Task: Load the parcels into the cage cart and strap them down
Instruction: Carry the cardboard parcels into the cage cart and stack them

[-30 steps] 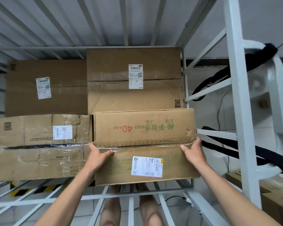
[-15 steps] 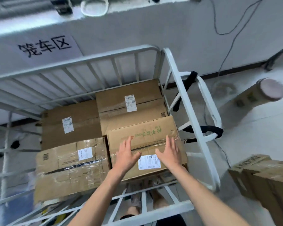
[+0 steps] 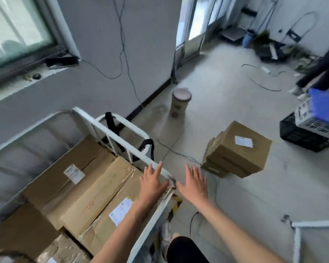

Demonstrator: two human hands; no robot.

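well, the left hand (image 3: 153, 184) and right hand (image 3: 193, 184) hover flat-fingered and empty over the cage cart (image 3: 122, 138) corner; parcels (image 3: 103, 190) lie inside, another stack (image 3: 237, 150) sits on the floor (labels (image 3: 120, 210) too blurred to read).

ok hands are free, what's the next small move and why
Probably reach both for the stacked boxes on the floor: left hand and right hand are open and empty, the stack sits outside the cage cart, and its black strap hangs loose.
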